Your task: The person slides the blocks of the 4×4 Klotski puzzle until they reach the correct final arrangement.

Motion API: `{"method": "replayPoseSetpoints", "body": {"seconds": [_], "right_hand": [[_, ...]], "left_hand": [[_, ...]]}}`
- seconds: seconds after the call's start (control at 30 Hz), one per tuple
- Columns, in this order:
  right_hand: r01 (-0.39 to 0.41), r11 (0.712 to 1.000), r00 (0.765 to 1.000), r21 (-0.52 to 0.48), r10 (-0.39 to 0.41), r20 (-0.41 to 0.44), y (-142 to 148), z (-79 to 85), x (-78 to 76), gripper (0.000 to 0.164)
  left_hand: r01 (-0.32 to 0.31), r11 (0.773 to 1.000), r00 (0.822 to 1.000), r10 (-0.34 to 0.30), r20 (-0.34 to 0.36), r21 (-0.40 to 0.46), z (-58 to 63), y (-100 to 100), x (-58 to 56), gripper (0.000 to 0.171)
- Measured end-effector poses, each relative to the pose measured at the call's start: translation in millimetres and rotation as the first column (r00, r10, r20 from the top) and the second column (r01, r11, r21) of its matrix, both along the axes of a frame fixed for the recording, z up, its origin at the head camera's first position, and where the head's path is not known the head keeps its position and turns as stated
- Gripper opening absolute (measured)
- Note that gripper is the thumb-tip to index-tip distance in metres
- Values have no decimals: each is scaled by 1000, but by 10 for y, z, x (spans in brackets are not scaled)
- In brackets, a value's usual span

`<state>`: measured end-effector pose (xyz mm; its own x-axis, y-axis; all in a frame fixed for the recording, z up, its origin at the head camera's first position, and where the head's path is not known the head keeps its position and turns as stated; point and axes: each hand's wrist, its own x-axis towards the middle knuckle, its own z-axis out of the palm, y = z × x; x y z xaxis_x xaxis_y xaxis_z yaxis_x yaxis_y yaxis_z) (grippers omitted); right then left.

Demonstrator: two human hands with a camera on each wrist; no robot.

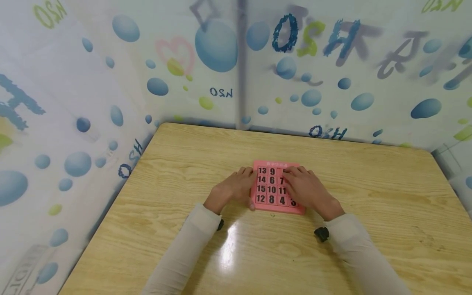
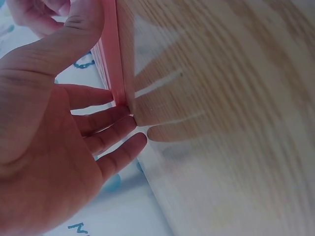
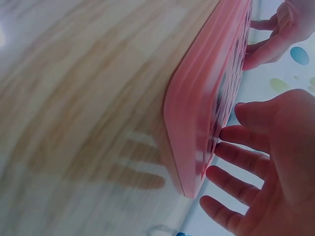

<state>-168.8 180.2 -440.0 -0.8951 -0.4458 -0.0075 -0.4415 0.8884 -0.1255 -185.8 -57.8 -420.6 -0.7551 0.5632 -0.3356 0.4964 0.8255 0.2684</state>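
Note:
A pink sliding number puzzle (image 1: 271, 189) with black numerals on its tiles lies flat on the wooden table. At its left side, my left hand (image 1: 239, 185) touches the frame's edge, thumb by the near corner and fingers farther up. The left wrist view shows those fingers (image 2: 110, 120) nearly straight, their tips along the pink rim. My right hand (image 1: 307, 186) reaches over the puzzle's right part, fingertips on the upper-right tiles, hiding several of them. Seen from the right wrist, its fingers (image 3: 241, 157) are spread and only slightly bent, close over the tile face.
The light wooden table (image 1: 368, 180) has a rounded back edge against walls (image 1: 309, 82) printed with blue drops and letters. A glare patch shines on the tabletop in front of the puzzle. Dark straps (image 1: 322, 234) show at both wrists, below pale sleeves (image 1: 363, 250).

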Motion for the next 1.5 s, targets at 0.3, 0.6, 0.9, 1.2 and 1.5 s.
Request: {"method": "replayPoseSetpoints", "body": {"seconds": [0.3, 0.6, 0.9, 1.2, 1.5], "right_hand": [[5, 1000, 1000, 15, -6, 27, -81, 24, 5, 44], [7, 999, 1000, -37, -7, -3, 38, -27, 33, 42], [-3, 999, 999, -35, 2, -37, 245, 8, 141, 33], [-51, 999, 998, -15, 50, -31, 242, 23, 191, 26], [-14, 1000, 999, 0, 14, -30, 216, -3, 149, 32]], "left_hand": [[-3, 1000, 1000, 3, 12, -10, -8, 1, -23, 118], [-4, 1000, 1000, 4, 22, -8, -2, 13, -6, 118], [-10, 1000, 1000, 10, 19, -16, -7, 8, -13, 118], [-8, 1000, 1000, 8, 22, -10, -10, 3, -14, 117], [-6, 1000, 1000, 7, 20, -24, -14, 8, -18, 118]]}}
